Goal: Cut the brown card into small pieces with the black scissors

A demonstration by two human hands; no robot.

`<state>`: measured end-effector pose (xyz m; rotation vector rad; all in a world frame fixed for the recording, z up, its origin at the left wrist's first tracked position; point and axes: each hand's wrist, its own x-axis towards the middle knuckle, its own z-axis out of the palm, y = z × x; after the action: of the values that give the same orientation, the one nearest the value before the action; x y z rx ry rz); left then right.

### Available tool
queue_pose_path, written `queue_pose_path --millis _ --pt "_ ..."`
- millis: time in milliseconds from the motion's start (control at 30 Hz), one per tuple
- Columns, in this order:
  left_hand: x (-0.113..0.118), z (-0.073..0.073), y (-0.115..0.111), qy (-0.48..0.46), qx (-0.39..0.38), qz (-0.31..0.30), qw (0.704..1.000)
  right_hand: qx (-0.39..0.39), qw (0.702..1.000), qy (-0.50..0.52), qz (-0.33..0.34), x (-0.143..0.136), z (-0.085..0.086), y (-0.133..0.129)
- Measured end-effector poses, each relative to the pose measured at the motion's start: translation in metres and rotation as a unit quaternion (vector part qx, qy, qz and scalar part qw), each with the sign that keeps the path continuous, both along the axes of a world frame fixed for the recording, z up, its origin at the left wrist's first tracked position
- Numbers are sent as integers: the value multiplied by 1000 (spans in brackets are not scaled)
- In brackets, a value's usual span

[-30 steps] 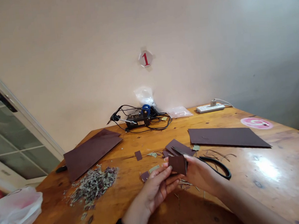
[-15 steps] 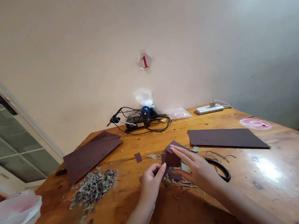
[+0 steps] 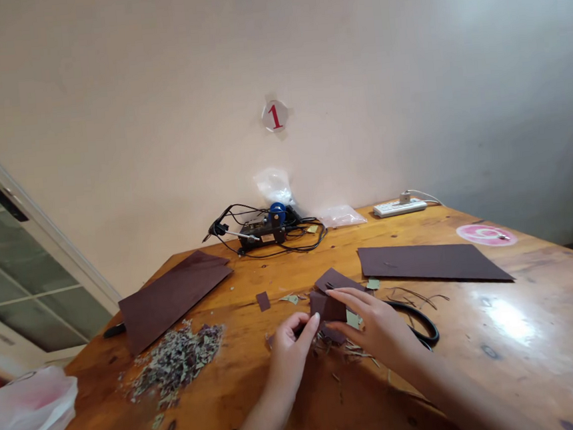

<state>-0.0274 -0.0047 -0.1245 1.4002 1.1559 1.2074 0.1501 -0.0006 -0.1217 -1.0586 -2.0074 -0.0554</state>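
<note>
My left hand (image 3: pixel 291 348) is closed, pinching the left edge of a small dark brown card piece (image 3: pixel 329 307) between thumb and bent fingers. My right hand (image 3: pixel 376 317) grips the same piece, its fingertips along the upper edge and its thumb at the lower edge. Behind the held piece lies another dark brown piece (image 3: pixel 339 278), partly covered. A pale green scrap (image 3: pixel 352 318) shows beside my right thumb. Close to my right wrist is a black looped handle (image 3: pixel 431 328), probably scissors; the blades are hidden. Thin trimmings (image 3: pixel 359 352) are scattered beneath my hands.
Large dark brown sheets lie at left (image 3: pixel 173 298) and right (image 3: pixel 431 264). A heap of shredded scraps (image 3: pixel 181 361) sits at front left, near a white plastic bag (image 3: pixel 37 404). Toward the wall stand a black cabled device (image 3: pixel 263 236) and a power strip (image 3: pixel 399 208).
My right hand's fingers have drawn in slightly, with the fingertips lower on the small card piece. My left hand keeps its pinch. The whole view has shifted a little.
</note>
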Motion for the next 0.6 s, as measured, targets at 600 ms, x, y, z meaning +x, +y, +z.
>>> queue_pose_path --millis 600 --pt "-3 22 -3 -273 -161 -28 948 9 989 111 -98 20 16 6"
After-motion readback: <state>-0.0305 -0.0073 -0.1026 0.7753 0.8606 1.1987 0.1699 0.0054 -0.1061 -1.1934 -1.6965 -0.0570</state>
